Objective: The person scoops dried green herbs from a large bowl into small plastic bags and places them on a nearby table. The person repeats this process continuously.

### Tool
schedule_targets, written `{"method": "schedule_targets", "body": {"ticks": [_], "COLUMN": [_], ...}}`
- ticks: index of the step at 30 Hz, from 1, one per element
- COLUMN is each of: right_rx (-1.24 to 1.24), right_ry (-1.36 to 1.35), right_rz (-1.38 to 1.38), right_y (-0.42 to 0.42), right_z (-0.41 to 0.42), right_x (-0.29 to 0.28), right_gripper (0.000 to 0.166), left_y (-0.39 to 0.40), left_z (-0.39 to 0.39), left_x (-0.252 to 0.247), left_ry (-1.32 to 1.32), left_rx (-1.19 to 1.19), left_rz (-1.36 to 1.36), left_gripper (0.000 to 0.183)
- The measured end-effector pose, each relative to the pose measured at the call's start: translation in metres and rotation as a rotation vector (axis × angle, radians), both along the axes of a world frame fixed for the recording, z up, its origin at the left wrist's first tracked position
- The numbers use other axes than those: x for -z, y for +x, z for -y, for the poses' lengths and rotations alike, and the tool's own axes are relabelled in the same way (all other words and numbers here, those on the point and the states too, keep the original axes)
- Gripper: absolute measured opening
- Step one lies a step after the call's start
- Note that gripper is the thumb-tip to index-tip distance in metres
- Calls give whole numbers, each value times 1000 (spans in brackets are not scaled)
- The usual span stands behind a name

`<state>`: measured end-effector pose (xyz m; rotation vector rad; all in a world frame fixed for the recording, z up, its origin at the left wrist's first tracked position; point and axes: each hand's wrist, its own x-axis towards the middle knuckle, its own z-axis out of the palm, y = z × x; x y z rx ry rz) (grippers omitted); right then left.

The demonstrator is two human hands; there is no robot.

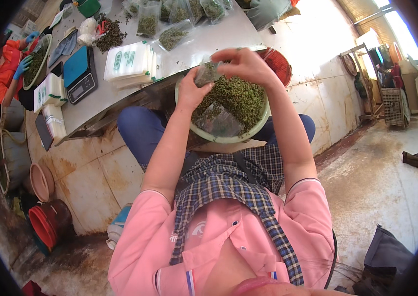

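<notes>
My left hand (192, 90) grips a clear plastic bag (207, 73) by its side; green contents show through the film. My right hand (244, 66), a little blurred, arches over the bag's right side with fingers apart, holding nothing that I can see. Whether its thumb touches the bag is unclear. Beneath both hands, between my knees, a pale green basin (227, 138) holds a heap of small green peppercorns (244, 100). Another clear plastic bag (220, 120) lies on the heap at the near side.
The metal table (209, 40) carries filled bags (173, 35), stacked printed bags (129, 63), a digital scale (79, 76) and dark peppercorns (109, 35). A red basket (277, 66) stands beyond the basin. A gloved co-worker (7, 74) handles another basin at left. Buckets (47, 222) stand on the floor.
</notes>
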<state>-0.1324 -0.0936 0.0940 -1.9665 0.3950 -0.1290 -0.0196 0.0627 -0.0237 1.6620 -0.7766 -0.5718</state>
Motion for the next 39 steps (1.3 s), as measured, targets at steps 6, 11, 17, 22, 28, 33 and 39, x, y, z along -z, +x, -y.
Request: {"method": "schedule_targets", "body": {"ticks": [6, 11, 17, 22, 28, 33, 39], "right_rx": [136, 214, 187, 193, 214, 145, 80], "right_ry": [-693, -625, -275, -150, 140, 243, 290], "right_rz": [-458, -380, -175, -142, -25, 135, 221], "right_y": [-27, -24, -25, -31, -32, -15, -3], "right_z": [-14, -9, 19, 33, 32, 22, 11], "right_x": [76, 115, 95, 83, 37, 4, -16], "right_gripper": [55, 48, 36, 29, 19, 20, 19], "left_y": [12, 8, 15, 11, 11, 7, 5], "left_z": [-13, -17, -21, -21, -20, -17, -17], "left_x": [6, 10, 9, 0, 10, 17, 14], "left_ry": [10, 23, 71, 89, 130, 56, 32], "left_rx": [-31, -58, -46, 4, 46, 58, 73], "left_rz": [-97, -103, -58, -61, 0, -71, -115], "left_gripper": [50, 50, 53, 59, 59, 54, 54]}}
